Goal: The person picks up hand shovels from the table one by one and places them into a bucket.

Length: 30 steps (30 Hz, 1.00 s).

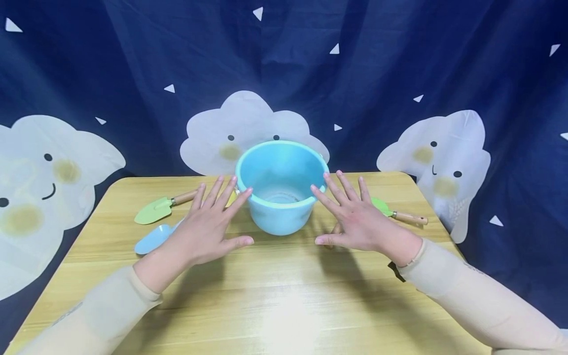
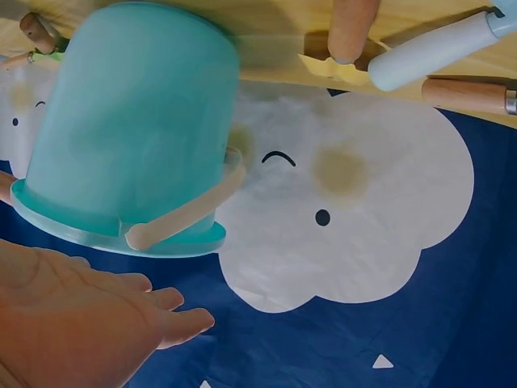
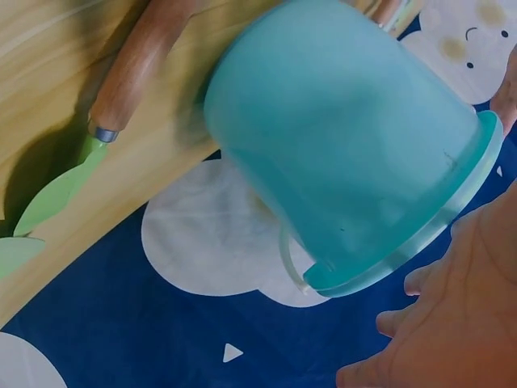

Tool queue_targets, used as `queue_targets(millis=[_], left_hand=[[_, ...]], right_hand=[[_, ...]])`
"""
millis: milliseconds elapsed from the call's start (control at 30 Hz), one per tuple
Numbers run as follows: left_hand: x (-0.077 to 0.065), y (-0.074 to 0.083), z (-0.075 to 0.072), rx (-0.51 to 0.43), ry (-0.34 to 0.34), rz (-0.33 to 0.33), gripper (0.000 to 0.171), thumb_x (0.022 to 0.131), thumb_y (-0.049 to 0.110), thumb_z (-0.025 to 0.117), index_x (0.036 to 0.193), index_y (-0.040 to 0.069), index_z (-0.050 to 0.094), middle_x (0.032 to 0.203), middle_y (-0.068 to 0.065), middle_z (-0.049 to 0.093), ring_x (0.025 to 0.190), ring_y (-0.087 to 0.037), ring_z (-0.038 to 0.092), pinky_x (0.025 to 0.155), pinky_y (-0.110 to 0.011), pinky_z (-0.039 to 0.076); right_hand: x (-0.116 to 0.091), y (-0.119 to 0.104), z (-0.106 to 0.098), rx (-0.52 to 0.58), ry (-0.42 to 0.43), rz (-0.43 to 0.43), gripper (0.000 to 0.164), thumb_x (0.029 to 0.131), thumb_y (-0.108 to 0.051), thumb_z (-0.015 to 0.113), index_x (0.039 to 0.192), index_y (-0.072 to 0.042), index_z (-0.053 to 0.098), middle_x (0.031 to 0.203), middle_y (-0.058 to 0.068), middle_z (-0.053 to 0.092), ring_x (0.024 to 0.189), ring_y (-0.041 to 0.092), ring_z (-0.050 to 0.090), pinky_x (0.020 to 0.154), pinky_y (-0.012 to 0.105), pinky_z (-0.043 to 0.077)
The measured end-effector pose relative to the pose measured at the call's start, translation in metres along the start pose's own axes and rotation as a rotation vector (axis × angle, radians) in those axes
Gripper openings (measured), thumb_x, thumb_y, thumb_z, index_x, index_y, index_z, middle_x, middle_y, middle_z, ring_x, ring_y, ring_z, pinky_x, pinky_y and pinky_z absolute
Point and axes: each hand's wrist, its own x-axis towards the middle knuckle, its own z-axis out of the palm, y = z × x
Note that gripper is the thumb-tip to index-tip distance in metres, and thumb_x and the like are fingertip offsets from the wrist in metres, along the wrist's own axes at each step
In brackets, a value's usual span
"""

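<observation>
A light blue bucket (image 1: 282,219) stands upright at the middle of the table, its mouth facing up. My left hand (image 1: 206,227) is spread flat beside its left rim, fingers straight and holding nothing. On the other side my right hand (image 1: 361,222) is spread the same way, fingertips right at the right rim. In the left wrist view a white carrying handle (image 2: 190,210) hangs along the bucket's side. The open left palm (image 2: 73,315) shows near the rim there. The right wrist view shows the right palm (image 3: 452,315) near the rim too.
On the wooden table (image 1: 248,296), a green trowel (image 1: 153,211) and a blue scoop (image 1: 153,239) lie at left, partly behind my left hand. A green tool with a wooden handle (image 1: 410,218) lies at right. A dark blue curtain (image 1: 213,44) with clouds hangs behind.
</observation>
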Motion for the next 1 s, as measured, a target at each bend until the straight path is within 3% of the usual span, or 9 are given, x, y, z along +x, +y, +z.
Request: queue_targets(millis=[367, 1000], left_hand=[[0.007, 0.003, 0.001, -0.012, -0.006, 0.018, 0.097, 0.090, 0.080, 0.038, 0.162, 0.027, 0.003, 0.167, -0.009, -0.006, 0.152, -0.033, -0.012, 0.116, -0.062, -0.009], [0.017, 0.008, 0.002, -0.044, -0.026, 0.021, 0.095, 0.090, 0.080, 0.038, 0.162, 0.028, 0.005, 0.167, -0.007, -0.004, 0.152, -0.034, -0.011, 0.116, -0.064, -0.004]], right_hand=[[0.003, -0.001, 0.000, -0.007, -0.004, 0.002, 0.106, 0.084, -0.080, 0.050, 0.162, -0.026, 0.004, 0.167, 0.011, -0.008, 0.151, 0.034, -0.015, 0.111, 0.073, 0.001], [0.009, -0.002, -0.002, 0.025, -0.012, -0.039, 0.101, 0.087, -0.077, 0.050, 0.162, -0.025, 0.006, 0.167, 0.010, -0.007, 0.152, 0.034, -0.010, 0.117, 0.064, 0.004]])
